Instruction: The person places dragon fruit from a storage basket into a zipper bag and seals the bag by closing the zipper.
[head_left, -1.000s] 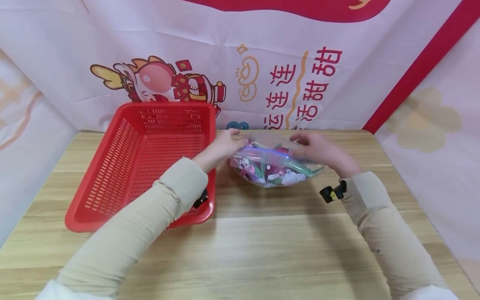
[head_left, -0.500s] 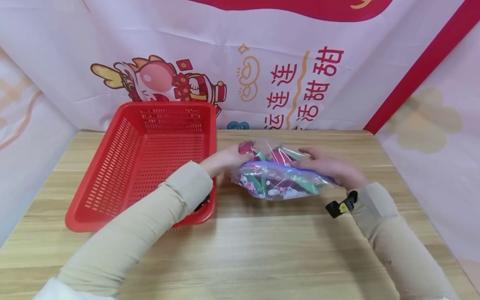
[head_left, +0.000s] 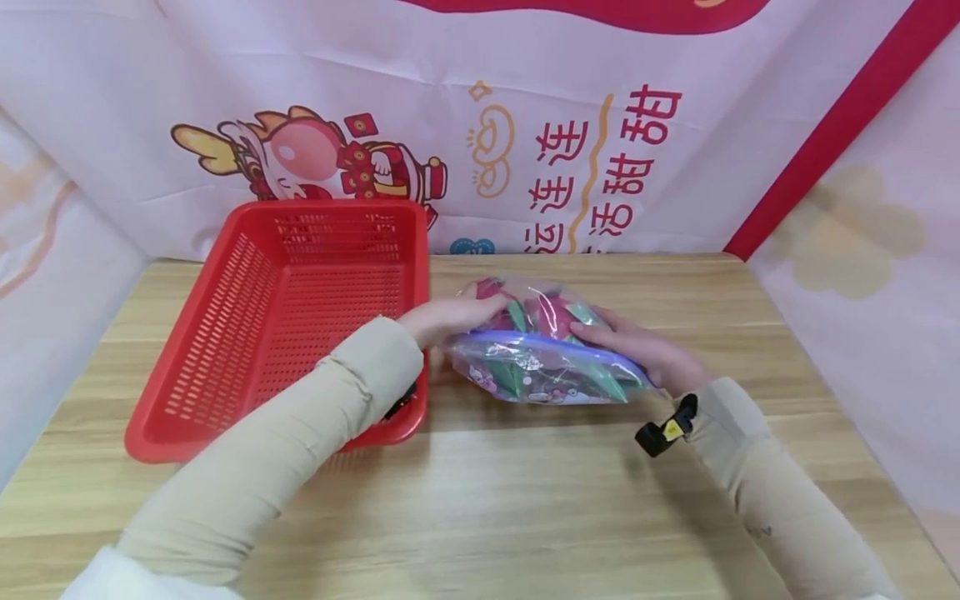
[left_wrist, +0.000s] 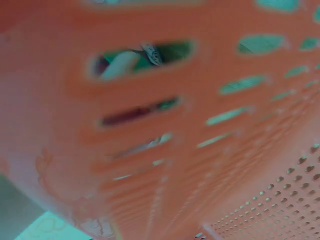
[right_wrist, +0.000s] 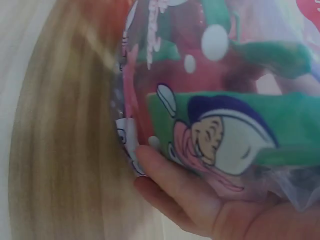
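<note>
A clear zip bag (head_left: 536, 371) with cartoon prints and a blue zip strip lies over the table right of the basket. Red and green items show through its plastic, but their kind is unclear. My left hand (head_left: 461, 313) holds the bag's left end, thumb over the front and some fingers hidden behind it. Its right end is gripped by my right hand (head_left: 637, 343), with the thumb on the near side. From the right wrist, fingers (right_wrist: 172, 185) curve against the printed plastic (right_wrist: 220, 140). The left wrist view looks through the slotted basket wall (left_wrist: 200, 90), which hides most of that hand.
A red perforated plastic basket (head_left: 337, 208) stands at the left, with my left forearm (head_left: 300, 450) crossing over its near right corner. The wooden table (head_left: 525, 500) extends toward me. A printed cloth backdrop (head_left: 495, 67) rises behind the table and along both sides.
The bag has come slightly toward me and tipped, showing more red and green items above the zip strip. Both hands have moved lower around its ends.
</note>
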